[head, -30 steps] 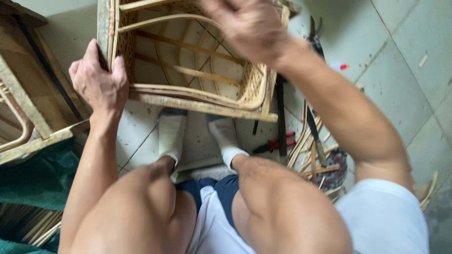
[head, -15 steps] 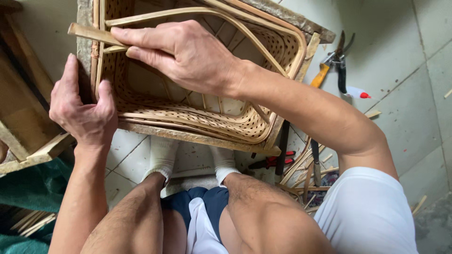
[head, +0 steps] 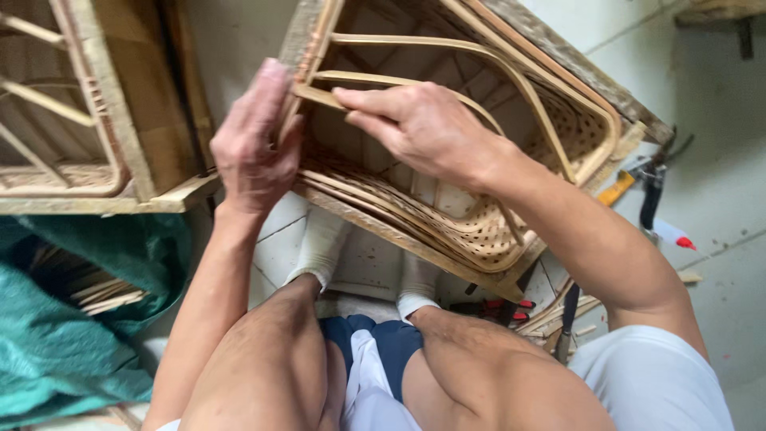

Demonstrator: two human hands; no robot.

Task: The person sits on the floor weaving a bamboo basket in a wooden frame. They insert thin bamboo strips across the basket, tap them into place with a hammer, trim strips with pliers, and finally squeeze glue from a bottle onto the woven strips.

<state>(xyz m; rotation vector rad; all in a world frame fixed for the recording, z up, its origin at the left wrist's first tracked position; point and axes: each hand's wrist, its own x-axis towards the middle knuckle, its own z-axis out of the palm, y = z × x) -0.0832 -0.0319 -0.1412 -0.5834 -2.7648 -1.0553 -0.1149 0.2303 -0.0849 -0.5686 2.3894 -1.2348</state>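
A woven cane basket [head: 511,231] in a wooden frame stands tilted on its edge on the tiled floor [head: 718,215], just in front of the person's 2 white-socked feet [head: 319,247]. A flat cane strip [head: 319,96] lies across its upper left corner. The left hand [head: 255,148] wraps around the frame's left edge, fingers pressed flat against it. The right hand [head: 423,128] reaches inside the opening and pinches the strip between thumb and fingers. A second wooden-framed basket [head: 96,120] stands just beside, to the left, above a green cloth [head: 72,319] with loose cane sticks [head: 104,291]. To the right on the floor lie pliers [head: 650,195] and red-handled cutters [head: 507,310].
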